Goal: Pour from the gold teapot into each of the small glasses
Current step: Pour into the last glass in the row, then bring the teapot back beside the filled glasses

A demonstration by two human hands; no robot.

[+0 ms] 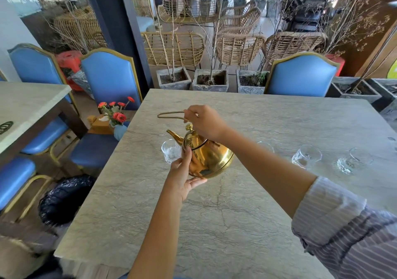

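The gold teapot (211, 157) hangs tilted above the stone table (236, 214), spout down to the left over a small clear glass (170, 153). My right hand (205, 121) grips the thin wire handle above the lid. My left hand (183, 175) cups the pot's underside and side. To the right stand more small glasses: one (266, 146) half hidden behind my right forearm, one (306, 156) further right, and another (354, 160) near the right edge. Whether liquid is flowing cannot be made out.
Blue padded chairs (109, 79) ring the table, one (301, 75) at the far side. A vase of red flowers (117, 117) sits on a chair seat at the left. A dark bag (64, 199) lies on the floor. Stone planters (210, 80) line the back.
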